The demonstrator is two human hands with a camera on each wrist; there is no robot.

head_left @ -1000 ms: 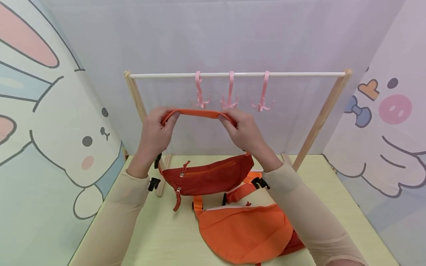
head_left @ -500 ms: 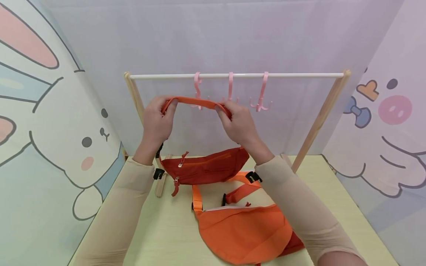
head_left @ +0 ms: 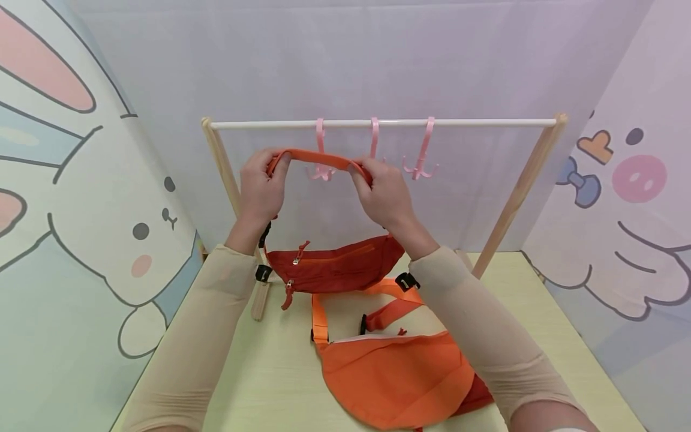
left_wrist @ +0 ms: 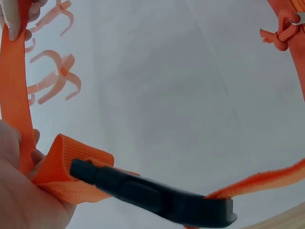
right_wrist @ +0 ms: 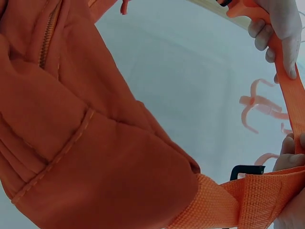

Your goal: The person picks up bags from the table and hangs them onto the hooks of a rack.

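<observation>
A dark red waist bag (head_left: 335,264) hangs by its orange strap (head_left: 318,157), held up above the table. My left hand (head_left: 261,186) grips the strap at one end of a nearly straight stretch, thumb toward me. My right hand (head_left: 385,192) grips the other end the same way. In the left wrist view a black buckle (left_wrist: 152,193) dangles beside the left palm. The bag's zipped body (right_wrist: 109,157) fills much of the right wrist view. Behind the strap, the left pink hook (head_left: 323,172) overlaps it; the middle hook (head_left: 375,138) is partly hidden by my right hand.
The pink hooks hang from a white rail (head_left: 486,123) on wooden legs (head_left: 520,195). A third hook (head_left: 421,163) is farther right. An orange bag (head_left: 394,372) lies on the pale table (head_left: 270,372), overlapping a darker red one (head_left: 476,397). Printed walls stand on both sides.
Both hands have risen toward the rail, carrying the strap and waist bag up. The strap now overlaps the left hook, and the right hand has come in front of the middle one.
</observation>
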